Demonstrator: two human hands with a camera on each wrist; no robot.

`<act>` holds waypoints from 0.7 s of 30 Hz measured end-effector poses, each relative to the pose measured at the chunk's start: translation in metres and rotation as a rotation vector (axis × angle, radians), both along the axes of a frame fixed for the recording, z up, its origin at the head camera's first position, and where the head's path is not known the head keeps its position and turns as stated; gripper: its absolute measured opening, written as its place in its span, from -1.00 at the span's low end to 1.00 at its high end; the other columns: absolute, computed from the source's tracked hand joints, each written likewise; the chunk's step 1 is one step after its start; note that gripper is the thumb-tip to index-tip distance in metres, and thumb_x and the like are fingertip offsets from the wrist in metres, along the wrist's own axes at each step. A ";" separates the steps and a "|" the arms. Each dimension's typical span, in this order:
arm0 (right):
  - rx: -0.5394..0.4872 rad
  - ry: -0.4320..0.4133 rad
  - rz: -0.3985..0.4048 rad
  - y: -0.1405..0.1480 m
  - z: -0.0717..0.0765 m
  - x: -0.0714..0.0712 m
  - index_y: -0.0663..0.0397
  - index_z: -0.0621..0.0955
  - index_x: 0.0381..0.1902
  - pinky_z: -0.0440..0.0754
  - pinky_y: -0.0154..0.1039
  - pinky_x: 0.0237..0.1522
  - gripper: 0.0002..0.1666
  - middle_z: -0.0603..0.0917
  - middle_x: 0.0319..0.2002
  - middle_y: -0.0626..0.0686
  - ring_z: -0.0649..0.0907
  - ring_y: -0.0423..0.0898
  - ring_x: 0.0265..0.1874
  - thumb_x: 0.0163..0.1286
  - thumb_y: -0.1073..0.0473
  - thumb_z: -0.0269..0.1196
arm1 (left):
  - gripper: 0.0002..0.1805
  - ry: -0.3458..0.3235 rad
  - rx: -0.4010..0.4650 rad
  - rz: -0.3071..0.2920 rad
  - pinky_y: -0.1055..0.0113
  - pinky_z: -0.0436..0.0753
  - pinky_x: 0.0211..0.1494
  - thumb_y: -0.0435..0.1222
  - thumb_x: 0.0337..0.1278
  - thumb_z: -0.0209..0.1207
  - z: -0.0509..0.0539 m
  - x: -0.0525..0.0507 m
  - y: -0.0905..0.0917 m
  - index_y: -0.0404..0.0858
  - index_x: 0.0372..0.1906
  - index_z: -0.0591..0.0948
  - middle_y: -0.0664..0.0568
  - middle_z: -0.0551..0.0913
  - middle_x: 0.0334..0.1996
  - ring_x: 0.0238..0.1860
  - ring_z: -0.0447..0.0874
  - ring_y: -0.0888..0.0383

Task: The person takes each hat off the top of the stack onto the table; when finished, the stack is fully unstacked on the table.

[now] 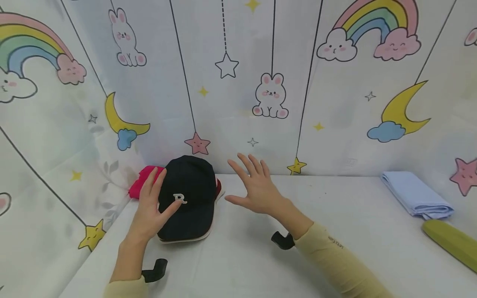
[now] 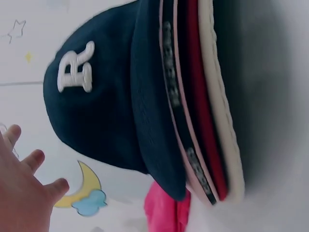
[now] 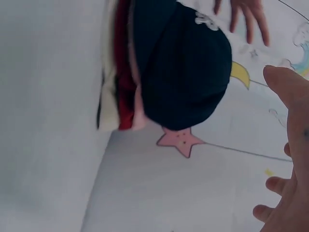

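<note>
A dark navy cap (image 1: 193, 178) with a white letter R stands on the white table at the left, its brim toward me. It tops a stack of caps: below its brim, the left wrist view shows pink-edged, red (image 2: 205, 121) and cream (image 2: 227, 145) layers. My left hand (image 1: 149, 213) hovers in front of the cap's left side, fingers spread, holding nothing. To the right of the stack, my right hand (image 1: 258, 190) is raised with its fingers spread, also holding nothing. In the wrist views, both hands appear apart from the caps.
A bright pink, soft-looking item (image 1: 139, 186) lies behind the caps at the left. Folded light blue cloth (image 1: 417, 194) lies at the far right, with a long olive-green object (image 1: 451, 242) in front. A patterned curtain (image 1: 238, 124) borders the table's back and left.
</note>
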State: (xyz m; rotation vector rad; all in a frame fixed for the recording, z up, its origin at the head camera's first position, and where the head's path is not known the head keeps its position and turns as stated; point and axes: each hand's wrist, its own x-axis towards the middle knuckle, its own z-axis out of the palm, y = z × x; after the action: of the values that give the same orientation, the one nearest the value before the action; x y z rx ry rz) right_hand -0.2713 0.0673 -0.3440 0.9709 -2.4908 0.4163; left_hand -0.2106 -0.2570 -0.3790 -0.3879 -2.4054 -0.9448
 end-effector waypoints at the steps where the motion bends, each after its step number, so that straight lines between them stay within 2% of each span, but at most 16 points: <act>1: -0.029 -0.011 0.009 -0.005 -0.002 -0.002 -0.21 0.08 0.62 -0.04 0.38 0.42 0.13 0.02 0.58 0.11 0.04 0.23 0.52 0.26 -0.38 0.31 | 0.04 -0.008 0.010 0.006 -0.52 0.20 0.26 -0.14 0.11 0.35 -0.001 0.000 -0.002 0.06 0.63 0.03 -0.01 -0.13 0.61 0.55 -0.17 -0.14; 6: -0.156 -0.079 0.038 -0.027 -0.011 -0.011 -0.18 0.07 0.62 0.03 0.29 0.44 0.15 0.05 0.56 0.12 0.08 0.14 0.50 0.25 -0.32 0.36 | 0.08 -0.063 0.047 0.044 -0.54 0.18 0.24 -0.11 0.14 0.36 -0.009 0.000 -0.012 0.17 0.64 -0.06 -0.02 -0.13 0.61 0.55 -0.16 -0.15; 10: -0.257 -0.172 0.046 -0.042 -0.017 -0.017 -0.20 0.07 0.62 0.20 0.28 0.39 0.15 0.08 0.55 0.10 0.18 0.14 0.46 0.24 -0.29 0.39 | 0.09 -0.105 0.086 0.053 -0.52 0.22 0.24 -0.12 0.15 0.37 -0.017 -0.001 -0.019 0.10 0.64 -0.07 -0.11 -0.08 0.59 0.53 -0.10 -0.20; 15: -0.354 -0.275 0.086 -0.062 -0.021 -0.024 -0.24 0.06 0.62 0.46 0.21 0.26 0.15 0.08 0.53 0.06 0.25 0.13 0.40 0.25 -0.23 0.41 | 0.08 -0.155 0.127 0.067 -0.38 0.33 0.28 -0.12 0.17 0.37 -0.027 -0.001 -0.029 -0.01 0.64 -0.05 -0.22 0.05 0.53 0.43 0.13 -0.28; 18: -0.382 -0.311 0.108 -0.074 -0.024 -0.028 -0.26 0.03 0.63 0.47 0.20 0.24 0.15 0.07 0.52 0.05 0.23 0.13 0.41 0.27 -0.22 0.41 | 0.06 -0.177 0.130 0.080 -0.16 0.45 0.28 -0.11 0.19 0.37 -0.031 -0.001 -0.033 -0.02 0.64 -0.04 -0.24 0.13 0.49 0.36 0.26 -0.28; 21: -0.427 -0.333 0.116 -0.083 -0.025 -0.030 -0.28 0.02 0.63 0.44 0.22 0.26 0.15 0.09 0.51 0.07 0.24 0.12 0.41 0.27 -0.21 0.41 | 0.03 -0.193 0.147 0.071 0.30 0.53 0.22 -0.11 0.23 0.35 -0.036 -0.003 -0.035 -0.03 0.64 -0.02 -0.25 0.19 0.47 0.33 0.34 -0.26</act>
State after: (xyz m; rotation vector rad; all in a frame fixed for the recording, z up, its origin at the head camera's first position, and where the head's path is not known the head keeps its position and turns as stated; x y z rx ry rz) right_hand -0.3018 -0.0160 -0.3694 0.9266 -2.4713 1.1775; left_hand -0.2132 -0.2916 -0.4149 -0.1626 -2.4814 -1.1647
